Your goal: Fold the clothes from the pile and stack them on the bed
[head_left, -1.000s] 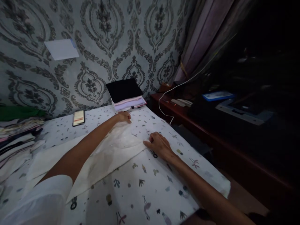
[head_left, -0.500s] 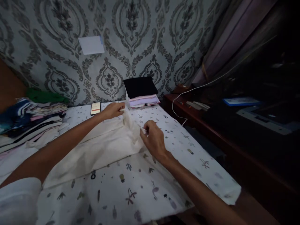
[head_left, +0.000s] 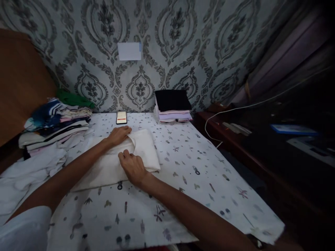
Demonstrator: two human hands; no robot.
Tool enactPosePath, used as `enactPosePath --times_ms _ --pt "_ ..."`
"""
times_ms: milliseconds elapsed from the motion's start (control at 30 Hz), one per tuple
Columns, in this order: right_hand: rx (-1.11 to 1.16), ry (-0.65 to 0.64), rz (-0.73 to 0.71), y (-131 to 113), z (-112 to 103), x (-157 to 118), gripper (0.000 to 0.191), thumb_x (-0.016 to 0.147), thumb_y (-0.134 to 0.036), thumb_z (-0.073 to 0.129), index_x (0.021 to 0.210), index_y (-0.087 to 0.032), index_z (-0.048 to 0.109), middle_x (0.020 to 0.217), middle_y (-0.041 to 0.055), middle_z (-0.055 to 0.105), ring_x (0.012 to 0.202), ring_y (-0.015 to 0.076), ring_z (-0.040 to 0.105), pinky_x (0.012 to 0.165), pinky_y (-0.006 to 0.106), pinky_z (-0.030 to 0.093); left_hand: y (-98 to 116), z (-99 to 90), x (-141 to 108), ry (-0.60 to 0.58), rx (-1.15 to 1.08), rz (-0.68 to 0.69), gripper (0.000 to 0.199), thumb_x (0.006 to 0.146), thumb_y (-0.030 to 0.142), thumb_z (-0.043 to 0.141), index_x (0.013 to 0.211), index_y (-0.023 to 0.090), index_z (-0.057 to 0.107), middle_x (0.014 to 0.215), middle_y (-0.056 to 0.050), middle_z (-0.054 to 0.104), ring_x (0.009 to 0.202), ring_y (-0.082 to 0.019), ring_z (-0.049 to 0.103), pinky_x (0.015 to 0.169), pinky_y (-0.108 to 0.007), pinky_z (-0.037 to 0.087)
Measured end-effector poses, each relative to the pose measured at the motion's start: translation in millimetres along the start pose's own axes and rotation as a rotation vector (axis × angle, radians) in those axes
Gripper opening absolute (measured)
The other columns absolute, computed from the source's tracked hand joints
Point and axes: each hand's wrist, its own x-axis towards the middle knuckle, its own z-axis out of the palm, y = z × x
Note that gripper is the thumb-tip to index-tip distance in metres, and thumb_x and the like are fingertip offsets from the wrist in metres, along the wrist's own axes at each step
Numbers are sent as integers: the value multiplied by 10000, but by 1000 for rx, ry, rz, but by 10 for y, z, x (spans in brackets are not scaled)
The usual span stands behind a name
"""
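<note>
A white cloth lies on the table, its right end folded over to the left; I cannot tell what kind of garment it is. My left hand is closed on the far corner of the folded-over end. Nearer to me, my right hand has its fingers curled onto the near part of the same end. A curved, lifted edge of the cloth shows between the two hands. Both hands' fingertips are partly hidden.
A patterned sheet covers the table. At the left stands a pile of folded clothes beside loose white fabric. A phone and a stack of folded cloths lie near the wall. A white cable runs at right.
Both hands have moved left, carrying the cloth's right end over onto the rest of it. The bunched end now lies flatter as a fold. The camera view has turned left.
</note>
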Motion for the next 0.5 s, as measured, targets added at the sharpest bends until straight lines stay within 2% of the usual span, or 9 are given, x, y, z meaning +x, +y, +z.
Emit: enactPosePath --times_ms 167,267,333,433,500 --pt "51 -16 14 -20 177 -37 244 984 -70 342 1133 -157 515 1095 119 615 926 219 675 696 335 569 -63 51 -75 -50 -20 45 309 896 138 418 1097 223 637 1197 -79 658 1123 -240 606 814 -317 479" --pt "88 -11 -41 -1 228 -118 187 1009 -169 388 1108 -166 546 1094 116 620 961 235 651 713 339 552 -121 44 -133 -70 -90 63 348 898 140 416 1133 217 661 1235 -84 653 1184 -234 579 909 -320 465" --pt "126 -2 -79 28 214 -180 196 1017 -244 417 1113 -158 565 1077 115 634 959 240 642 749 346 538 -134 25 -165 -90 -165 62 327 936 219 413 1125 223 680 1220 -79 663 1173 -230 585 956 -323 449" --pt "163 0 -138 97 144 -260 200 995 -165 418 1085 -143 596 991 95 671 890 220 642 758 322 506 -69 31 -224 -146 -229 -9 400 998 386 343 1088 222 697 1216 -85 670 1170 -250 594 981 -357 445" --pt "200 -16 -132 150 92 -281 224 968 -97 410 1038 -146 617 917 77 687 793 197 636 699 294 483 18 87 -287 -138 -222 -76 434 1011 412 312 1122 212 681 1288 -106 644 1222 -272 572 997 -399 443"
